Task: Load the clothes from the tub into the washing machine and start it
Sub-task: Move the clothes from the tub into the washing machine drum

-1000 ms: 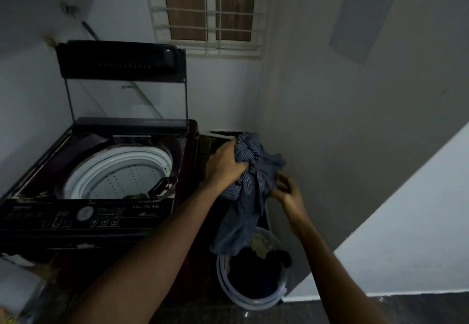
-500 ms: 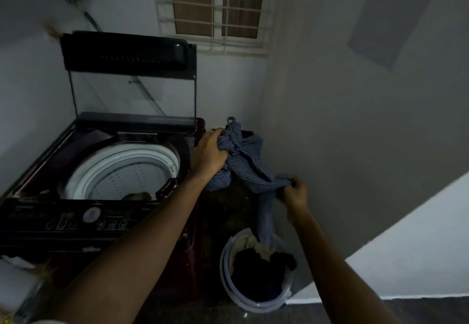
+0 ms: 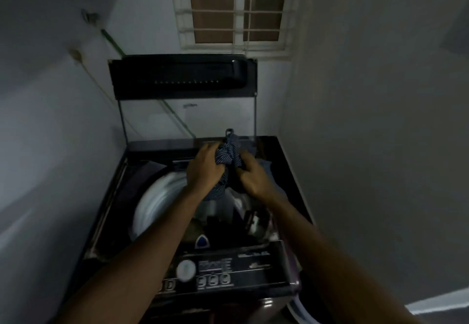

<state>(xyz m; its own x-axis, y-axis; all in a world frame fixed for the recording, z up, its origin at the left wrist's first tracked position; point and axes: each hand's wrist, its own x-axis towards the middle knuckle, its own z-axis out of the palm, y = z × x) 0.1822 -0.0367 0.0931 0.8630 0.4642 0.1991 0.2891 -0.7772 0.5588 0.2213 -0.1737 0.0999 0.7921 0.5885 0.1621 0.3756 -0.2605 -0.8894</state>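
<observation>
- One washing machine [image 3: 253, 270]
- One round dial [image 3: 186, 269]
- One striped garment [image 3: 228, 153]
- Two grips: left grip [image 3: 203, 168], right grip [image 3: 253, 176]
- One barred window [image 3: 238, 8]

Dim corner, grey walls [image 3: 368, 120]. White barred window [image 3: 236, 11] high at the back. Thin green pipe [image 3: 114, 44] slants below-left of it.

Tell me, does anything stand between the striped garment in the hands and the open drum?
Nothing visible does. The left hand and right hand hold the striped garment over the drum, whose mouth is open; the lid stands raised behind it.
</observation>
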